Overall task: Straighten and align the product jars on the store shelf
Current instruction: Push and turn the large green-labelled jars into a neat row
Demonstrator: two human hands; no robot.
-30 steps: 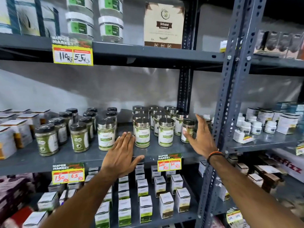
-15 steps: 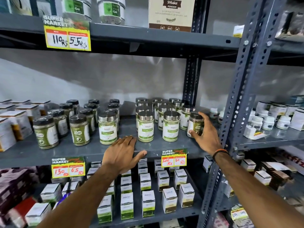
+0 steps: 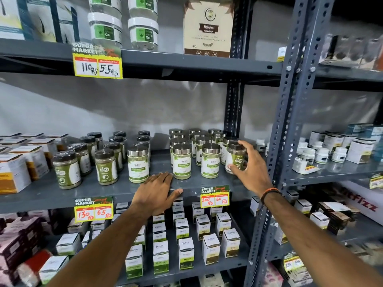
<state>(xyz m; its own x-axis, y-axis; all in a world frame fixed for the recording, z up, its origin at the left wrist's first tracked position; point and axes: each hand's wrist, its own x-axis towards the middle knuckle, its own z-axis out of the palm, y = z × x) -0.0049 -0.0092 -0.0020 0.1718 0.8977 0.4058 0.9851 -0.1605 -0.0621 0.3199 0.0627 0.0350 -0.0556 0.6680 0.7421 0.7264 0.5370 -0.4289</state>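
Note:
On the grey middle shelf point(image 3: 51, 193) stand rows of jars. Silver-lidded jars with green and white labels point(image 3: 182, 162) fill the centre and right; one of them point(image 3: 138, 164) stands apart to the left. Dark-lidded jars of green powder point(image 3: 106, 166) sit in rows further left. My right hand point(image 3: 248, 170) is wrapped around a dark-lidded jar point(image 3: 236, 156) at the right end of the front row, fingers over its lid and thumb on its label. My left hand point(image 3: 157, 191) lies flat on the shelf's front edge, holding nothing.
A perforated grey upright point(image 3: 290, 100) stands just right of my right hand. Price tags point(image 3: 214, 196) hang on the shelf edge. White boxes point(image 3: 16, 170) crowd the left end. Small boxes point(image 3: 185, 251) fill the shelf below, gel tubs point(image 3: 104, 30) the shelf above.
My right hand has closed around the dark-lidded jar at the right end of the front row. My left hand slid slightly forward on the shelf edge and stays flat.

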